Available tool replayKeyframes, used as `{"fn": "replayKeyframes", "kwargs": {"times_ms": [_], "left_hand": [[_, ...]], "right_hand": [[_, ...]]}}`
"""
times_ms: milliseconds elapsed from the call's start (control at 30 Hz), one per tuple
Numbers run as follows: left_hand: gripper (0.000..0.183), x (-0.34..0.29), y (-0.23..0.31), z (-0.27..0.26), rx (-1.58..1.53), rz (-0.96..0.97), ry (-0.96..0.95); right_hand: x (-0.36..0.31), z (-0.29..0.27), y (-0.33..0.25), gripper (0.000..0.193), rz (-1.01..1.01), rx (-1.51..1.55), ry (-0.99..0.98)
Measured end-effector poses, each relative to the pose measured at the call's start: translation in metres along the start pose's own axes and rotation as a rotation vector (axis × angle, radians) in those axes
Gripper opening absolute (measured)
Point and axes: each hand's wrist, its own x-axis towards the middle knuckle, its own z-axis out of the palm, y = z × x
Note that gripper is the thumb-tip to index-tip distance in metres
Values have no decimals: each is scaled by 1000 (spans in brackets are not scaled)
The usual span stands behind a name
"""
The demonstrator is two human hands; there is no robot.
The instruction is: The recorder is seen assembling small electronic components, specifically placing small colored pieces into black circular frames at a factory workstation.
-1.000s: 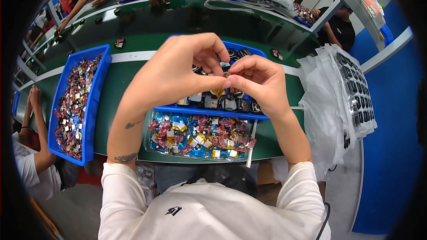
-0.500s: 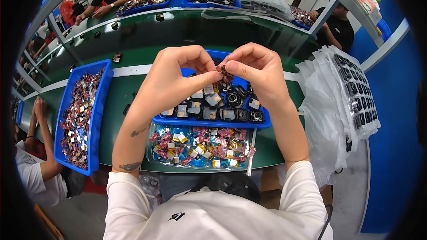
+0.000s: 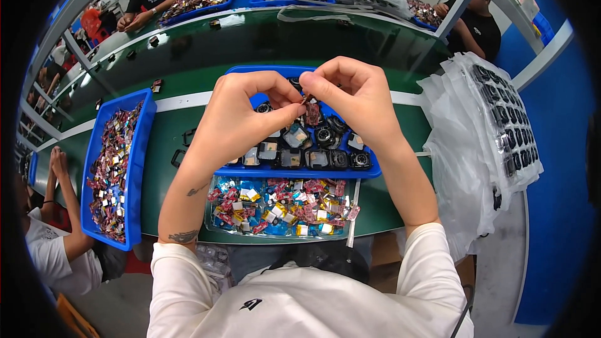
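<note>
Over a blue tray (image 3: 228, 172) of black watch cases (image 3: 290, 159), both of my hands are raised with fingertips close together. A small red circuit board (image 3: 312, 114) hangs at the fingertips of my left hand (image 3: 260, 103), which is closed in a pinch on it. My right hand (image 3: 350, 94) is pinched just above the board; what lies between its thumb and finger is too small to make out. Nearer to me stands a clear plastic tray (image 3: 216, 230) of red circuit boards with silver and yellow battery packs.
To the left is a long blue bin (image 3: 143, 150) full of similar boards. Plastic-wrapped trays of black parts (image 3: 504, 116) are stacked at the right. Across the green conveyor (image 3: 250, 44) other people work at blue trays; a metal frame (image 3: 538, 69) stands at the right.
My right fingertips have shifted left and up a little, above the left ones. The red board now shows more fully below the fingers. The view has shifted slightly.
</note>
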Motion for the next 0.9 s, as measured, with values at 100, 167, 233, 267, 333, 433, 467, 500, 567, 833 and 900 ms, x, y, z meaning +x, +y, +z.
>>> {"fn": "replayKeyframes", "kwargs": {"times_ms": [100, 167, 233, 267, 333, 433, 467, 500, 567, 833, 900], "left_hand": [[11, 0, 3, 2, 110, 68, 36], [9, 0, 2, 4, 167, 100, 112], [9, 1, 3, 4, 182, 109, 130], [9, 2, 3, 4, 195, 118, 151], [9, 1, 3, 5, 188, 114, 162], [9, 1, 1, 8, 188, 116, 179], [10, 1, 0, 8, 196, 125, 186], [10, 1, 1, 8, 195, 125, 184], [9, 1, 4, 7, 401, 170, 198], [16, 0, -1, 0, -91, -111, -33], [18, 0, 1, -1, -184, -154, -69]], "right_hand": [[0, -3, 0, 27, 26, -106, 22], [1, -5, 0, 29, 50, -147, 18], [3, -8, 1, 27, 101, -233, 73], [3, -7, 2, 27, 101, -232, 75], [3, -4, 4, 26, 28, -88, 51], [4, -3, 7, 23, -17, -54, 16], [4, -3, 7, 23, -17, -53, 15], [3, -4, 7, 22, -26, -48, 22], [4, -5, 9, 20, -34, -43, 29], [6, -8, 8, 7, -529, -334, 32], [6, -8, 9, 9, -526, -301, 42]]}}
